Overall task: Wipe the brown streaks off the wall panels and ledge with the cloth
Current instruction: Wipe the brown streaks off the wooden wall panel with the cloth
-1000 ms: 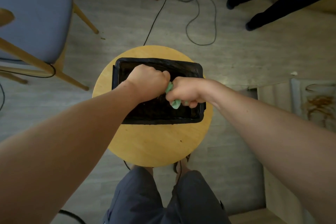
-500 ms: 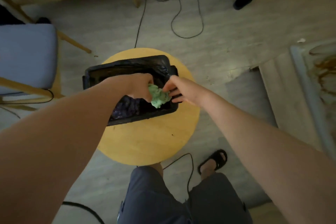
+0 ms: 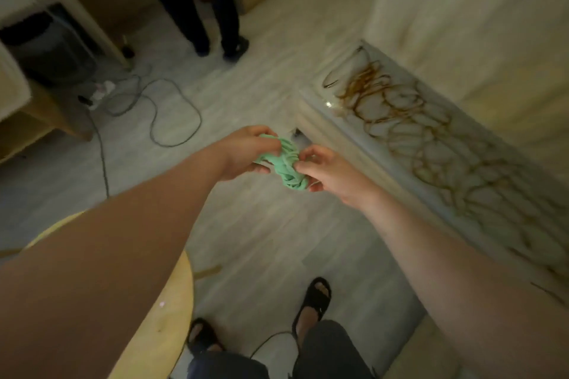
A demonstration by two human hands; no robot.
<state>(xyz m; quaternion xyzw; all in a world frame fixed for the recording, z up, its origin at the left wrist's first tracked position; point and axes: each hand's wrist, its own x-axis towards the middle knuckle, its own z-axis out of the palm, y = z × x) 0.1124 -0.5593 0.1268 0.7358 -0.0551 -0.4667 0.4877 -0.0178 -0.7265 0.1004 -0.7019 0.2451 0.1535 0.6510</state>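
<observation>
The green cloth (image 3: 284, 167) is a twisted rope in mid-air, its ends pinched by the curled fingers of the left hand (image 3: 246, 154) and right hand (image 3: 331, 174). Used bunched like this, it would likely smear the brown streaks (image 3: 397, 107) rather than lift them. They loop across the glossy ledge (image 3: 348, 138) just right of the right fingers, with the wall panels (image 3: 462, 24) beyond. A cable (image 3: 172, 120) trails over the floor (image 3: 261, 240) left of the left fingers.

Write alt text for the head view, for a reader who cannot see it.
A person's two hands hold a twisted green cloth over the floor, left hand gripping one end, right hand pinching the other. On the right, a pale ledge carries looping brown streaks, not yet wiped. Cables lie on the floor.
</observation>
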